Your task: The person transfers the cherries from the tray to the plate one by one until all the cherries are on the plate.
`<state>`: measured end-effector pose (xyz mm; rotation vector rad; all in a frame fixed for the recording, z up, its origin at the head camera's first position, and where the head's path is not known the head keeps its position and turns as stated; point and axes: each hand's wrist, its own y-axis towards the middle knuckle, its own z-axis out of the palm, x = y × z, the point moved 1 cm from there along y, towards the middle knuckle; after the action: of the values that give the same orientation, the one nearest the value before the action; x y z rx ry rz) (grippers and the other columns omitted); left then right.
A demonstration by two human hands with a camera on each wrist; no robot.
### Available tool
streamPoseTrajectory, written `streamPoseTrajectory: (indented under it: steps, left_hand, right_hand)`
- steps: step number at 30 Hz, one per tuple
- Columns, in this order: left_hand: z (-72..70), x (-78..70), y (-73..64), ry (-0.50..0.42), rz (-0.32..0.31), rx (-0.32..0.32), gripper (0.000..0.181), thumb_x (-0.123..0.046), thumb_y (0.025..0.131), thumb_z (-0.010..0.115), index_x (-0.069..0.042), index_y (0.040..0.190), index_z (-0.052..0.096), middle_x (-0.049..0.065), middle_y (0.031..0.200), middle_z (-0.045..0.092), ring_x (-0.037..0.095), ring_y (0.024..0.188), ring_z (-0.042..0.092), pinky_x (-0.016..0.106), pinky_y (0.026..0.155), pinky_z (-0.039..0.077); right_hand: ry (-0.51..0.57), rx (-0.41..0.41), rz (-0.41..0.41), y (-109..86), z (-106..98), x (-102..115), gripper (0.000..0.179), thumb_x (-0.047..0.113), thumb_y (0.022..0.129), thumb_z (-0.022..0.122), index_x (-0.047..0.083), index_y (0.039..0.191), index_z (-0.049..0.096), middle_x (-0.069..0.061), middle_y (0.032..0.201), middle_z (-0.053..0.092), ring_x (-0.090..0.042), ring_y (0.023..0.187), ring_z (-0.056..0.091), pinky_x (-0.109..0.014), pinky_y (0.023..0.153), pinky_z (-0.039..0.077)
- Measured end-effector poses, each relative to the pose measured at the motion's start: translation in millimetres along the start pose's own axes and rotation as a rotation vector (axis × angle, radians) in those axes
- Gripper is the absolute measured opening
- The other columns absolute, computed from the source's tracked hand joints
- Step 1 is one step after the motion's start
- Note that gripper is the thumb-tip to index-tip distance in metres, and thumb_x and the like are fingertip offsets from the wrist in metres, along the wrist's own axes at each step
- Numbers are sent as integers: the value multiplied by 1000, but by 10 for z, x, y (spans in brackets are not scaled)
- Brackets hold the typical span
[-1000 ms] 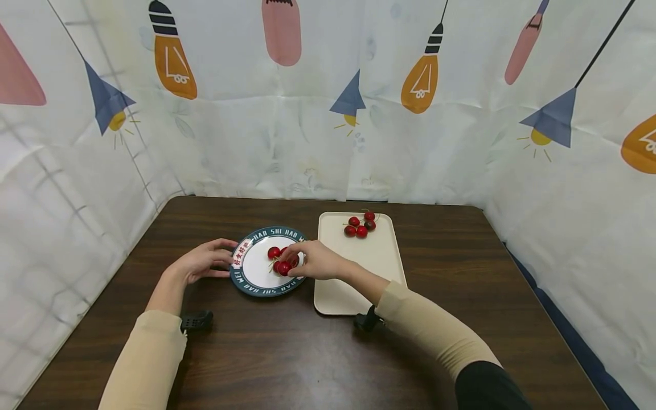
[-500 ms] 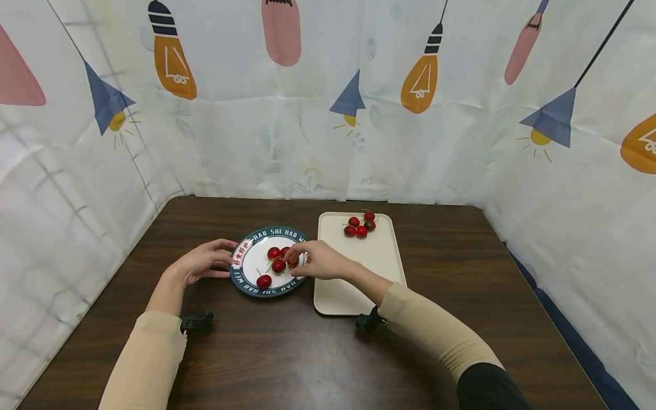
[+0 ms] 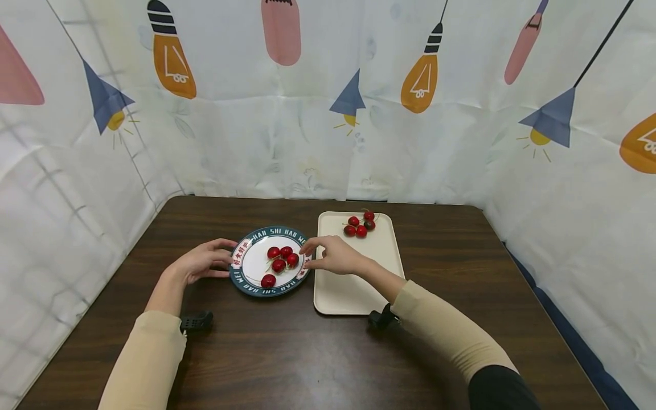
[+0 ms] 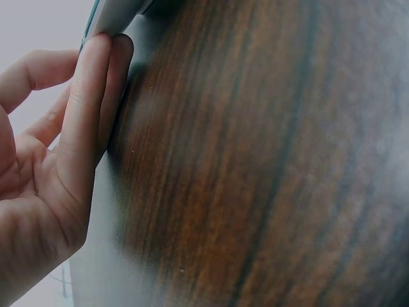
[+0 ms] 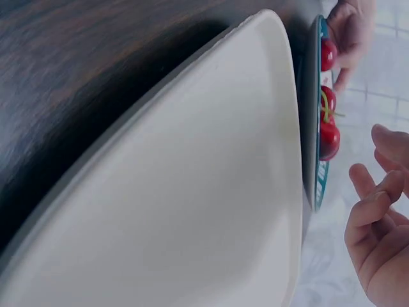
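Note:
A round plate (image 3: 248, 281) with a blue-green lettered rim holds several red cherries (image 3: 279, 266). One cherry (image 3: 268, 281) lies apart from the others, near the plate's front rim. My left hand (image 3: 207, 262) touches the plate's left edge; its fingertips (image 4: 96, 48) meet the rim in the left wrist view. Over the plate's right rim, my right hand (image 3: 333, 255) hovers with thumb and fingers spread apart and nothing between them. In the right wrist view it is beside the plate, above the level of the tray.
Just right of the plate is a cream rectangular tray (image 3: 353, 290), with several more cherries (image 3: 361, 231) clustered at its far end. Both stand on a dark wooden table (image 3: 266, 353). A printed white curtain (image 3: 230, 142) surrounds the table's back and sides.
My right hand let go of a cherry at the plate's front and moved right, off the cherries. That cherry rolled left, then slightly back right. My left hand stayed at the rim.

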<state>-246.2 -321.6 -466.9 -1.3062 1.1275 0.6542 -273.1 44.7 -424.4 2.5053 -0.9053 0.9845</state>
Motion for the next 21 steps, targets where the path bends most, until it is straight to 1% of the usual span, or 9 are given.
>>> streamPoseTrajectory:
  steps: [5,7,10,15,17,21]
  left_hand:
    - [-4,-3,-4,-5,0,5,64,-9,103,61,-3,157,28,21,128,47,23,99,62,42,88,60]
    - [0,-4,-6,0,3,6,64,-10,103,61,-3,157,28,21,128,47,23,99,62,41,88,60]
    - [5,-3,-7,4,2,4,64,-10,103,61,-3,157,29,21,128,47,23,100,62,41,88,60]
    - [0,3,-2,0,-6,1,63,-10,102,62,-4,156,31,21,128,47,24,100,62,41,88,60]
    - [-7,5,1,3,-1,8,63,-10,102,62,-3,156,30,21,128,47,24,100,62,41,89,60]
    - [-20,1,-3,5,4,13,64,-11,102,62,-3,156,29,21,127,47,24,100,62,41,89,60]
  right_hand:
    - [5,-17,27,-62,-66,-64,31,15,95,73,7,125,69,-9,116,71,-27,114,62,-38,94,53]
    - [4,-28,36,-95,-96,-98,31,15,95,73,6,125,69,-9,116,71,-28,114,62,-40,95,53]
    - [5,-43,53,-150,-147,-153,32,16,95,74,6,125,69,-8,116,70,-28,114,62,-41,96,53]
    - [4,-77,76,-231,-235,-278,32,17,94,75,8,124,69,-10,114,71,-29,111,63,-41,95,54]
    - [1,-95,82,-255,-272,-333,32,17,94,75,6,123,69,-11,114,71,-30,110,63,-41,94,54]
    - [9,-130,88,-306,-348,-411,33,16,94,75,2,124,68,-14,114,70,-32,112,63,-45,93,53]
